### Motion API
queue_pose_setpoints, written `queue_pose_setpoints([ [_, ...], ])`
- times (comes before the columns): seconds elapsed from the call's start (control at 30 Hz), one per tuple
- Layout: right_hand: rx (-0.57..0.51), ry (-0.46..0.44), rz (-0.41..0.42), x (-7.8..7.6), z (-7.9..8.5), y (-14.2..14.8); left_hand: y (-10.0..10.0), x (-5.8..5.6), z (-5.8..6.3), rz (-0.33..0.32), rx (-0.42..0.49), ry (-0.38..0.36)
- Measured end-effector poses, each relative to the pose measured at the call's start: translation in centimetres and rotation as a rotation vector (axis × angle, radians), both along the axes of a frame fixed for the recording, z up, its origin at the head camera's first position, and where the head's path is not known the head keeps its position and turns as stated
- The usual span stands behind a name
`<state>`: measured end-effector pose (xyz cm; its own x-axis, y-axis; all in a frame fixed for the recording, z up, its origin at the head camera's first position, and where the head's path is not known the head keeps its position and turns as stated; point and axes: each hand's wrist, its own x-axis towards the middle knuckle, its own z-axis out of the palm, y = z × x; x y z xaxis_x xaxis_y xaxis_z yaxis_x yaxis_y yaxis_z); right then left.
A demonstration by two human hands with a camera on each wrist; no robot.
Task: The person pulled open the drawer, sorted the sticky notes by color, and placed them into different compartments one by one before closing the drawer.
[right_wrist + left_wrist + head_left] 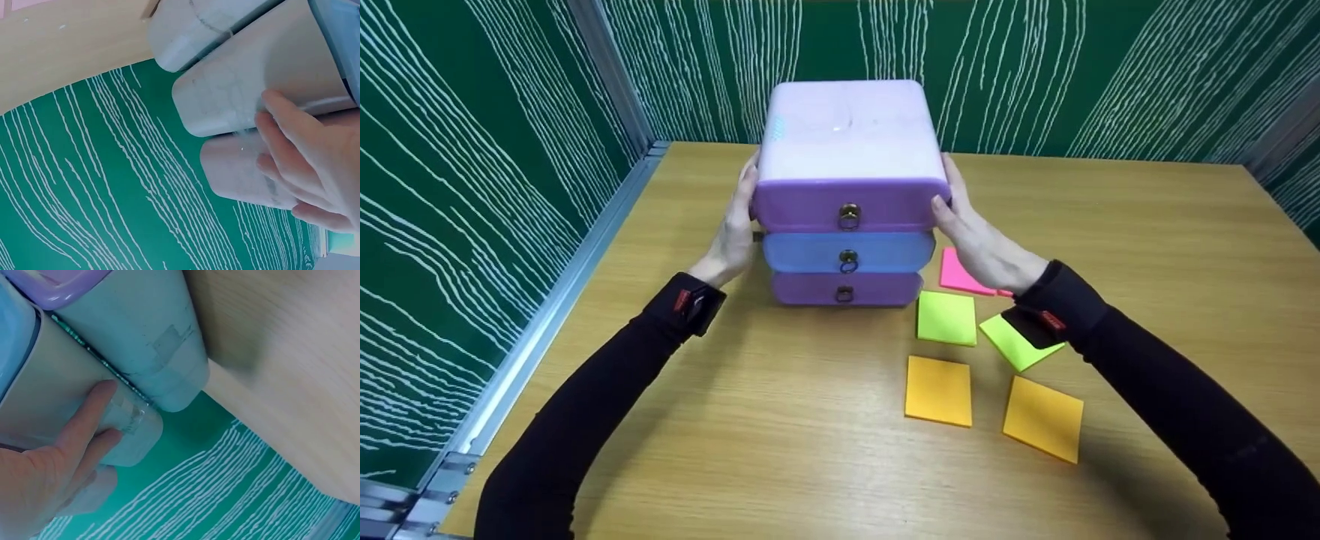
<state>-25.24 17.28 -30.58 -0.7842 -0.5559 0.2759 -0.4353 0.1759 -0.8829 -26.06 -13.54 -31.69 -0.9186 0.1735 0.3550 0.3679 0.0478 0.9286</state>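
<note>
A small drawer unit (851, 135) stands toward the back of the table, with a pale lilac top and three stacked drawers, purple, blue and purple, each with a ring pull. Against its left side rests my left hand (733, 232); in the left wrist view its fingers (93, 410) lie extended on the grey side wall. On the opposite side my right hand (990, 247) touches the unit, its thumb near the top drawer's front corner. The right wrist view shows its fingers (289, 126) along the side walls. Between them, both hands hold the unit.
Right of the unit lie sticky-note pads: a pink one (960, 271) partly behind my right hand, two green (946, 318) and two orange (938, 391). Green walls (1020, 75) with white wavy lines surround the wooden table (780, 450). A metal rail (562, 315) runs along its left edge.
</note>
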Motion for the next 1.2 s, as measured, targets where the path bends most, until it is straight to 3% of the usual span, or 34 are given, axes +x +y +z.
queue_pose_setpoints([
  [0.1,0.076,0.157,-0.032,0.3,0.0,0.1,-0.1,-0.1,0.4,0.032,0.001,-0.093],
  [0.2,0.173,0.38,-0.076,0.7,0.0,0.0,-0.3,-0.4,0.7,0.063,-0.005,-0.158],
  [0.3,0.243,0.537,-0.121,1.0,0.1,0.2,-0.3,-0.9,0.9,0.066,0.0,-0.169],
  [0.37,0.254,0.595,-0.127,1.1,0.3,0.4,-0.3,-1.1,1.0,0.058,0.009,-0.161],
  [0.57,0.223,0.658,-0.086,1.5,0.5,0.8,-0.5,-1.4,1.1,0.051,0.022,-0.165],
  [0.7,0.154,0.709,-0.066,2.0,0.7,0.7,-0.6,-1.6,1.1,0.04,0.009,-0.12],
  [1.0,0.091,0.809,-0.011,4.7,1.2,0.0,-0.6,-1.9,1.2,0.032,0.063,-0.103],
  [1.2,0.079,0.838,0.014,5.9,1.1,-0.3,-0.7,-1.9,1.1,0.036,0.048,-0.097],
])
